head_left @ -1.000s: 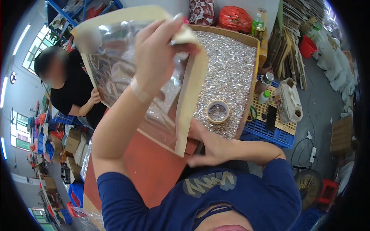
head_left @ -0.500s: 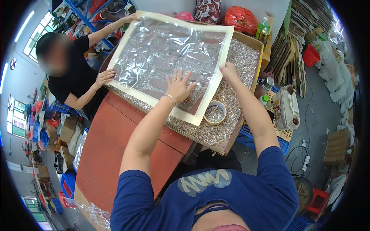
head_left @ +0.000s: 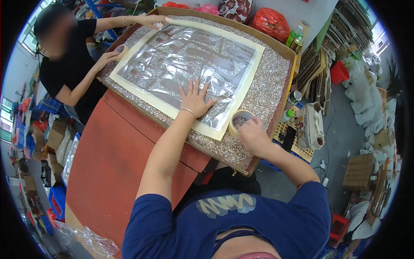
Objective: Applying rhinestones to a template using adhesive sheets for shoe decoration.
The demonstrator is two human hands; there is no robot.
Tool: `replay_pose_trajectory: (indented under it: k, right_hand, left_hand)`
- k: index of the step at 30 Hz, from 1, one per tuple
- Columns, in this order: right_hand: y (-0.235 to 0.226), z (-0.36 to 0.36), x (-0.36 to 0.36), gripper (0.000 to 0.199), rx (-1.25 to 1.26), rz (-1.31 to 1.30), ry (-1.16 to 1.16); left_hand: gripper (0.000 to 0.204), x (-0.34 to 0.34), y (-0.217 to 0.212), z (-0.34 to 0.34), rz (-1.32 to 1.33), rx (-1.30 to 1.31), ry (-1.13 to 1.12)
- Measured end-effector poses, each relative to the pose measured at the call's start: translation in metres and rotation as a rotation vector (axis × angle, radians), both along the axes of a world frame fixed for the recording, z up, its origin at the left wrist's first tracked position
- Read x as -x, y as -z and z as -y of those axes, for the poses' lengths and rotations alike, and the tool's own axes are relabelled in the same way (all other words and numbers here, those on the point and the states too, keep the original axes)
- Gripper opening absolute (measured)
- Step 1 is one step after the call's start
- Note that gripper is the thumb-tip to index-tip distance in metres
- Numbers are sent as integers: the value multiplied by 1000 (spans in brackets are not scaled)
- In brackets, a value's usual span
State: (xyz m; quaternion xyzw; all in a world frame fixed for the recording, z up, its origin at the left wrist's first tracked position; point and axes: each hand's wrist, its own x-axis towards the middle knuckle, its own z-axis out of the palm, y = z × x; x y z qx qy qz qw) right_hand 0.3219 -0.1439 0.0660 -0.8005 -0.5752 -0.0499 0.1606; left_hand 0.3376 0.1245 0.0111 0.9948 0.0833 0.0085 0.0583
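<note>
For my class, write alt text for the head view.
A person's left hand lies flat on a pale-edged clear sheet over glitter in a tray; the right hand grasps a tape roll. A co-worker stands at left.

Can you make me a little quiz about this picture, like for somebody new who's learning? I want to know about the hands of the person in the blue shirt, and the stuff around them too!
1. True or false: the left hand lies on the clear sheet with its fingers spread.

2. Which thing is the right hand touching?
A) a white cloth bag
B) a roll of tape
C) a cardboard box

3. Fill in the blank: the big plastic bag beside the bottles at the back is coloured ____.

Key: 1. True. 2. B. 3. Red.
</note>
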Motion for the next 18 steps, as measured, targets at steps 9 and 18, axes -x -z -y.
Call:
replay_pose_trajectory:
  k: [9,18]
  right_hand:
    - [-31,-88,-96,13,382,-130,314]
    - [9,-58,-312,27,349,168,835]
  left_hand:
    - [97,61,-24,29,-212,143,-149]
    - [103,60,-14,34,-112,118,-63]
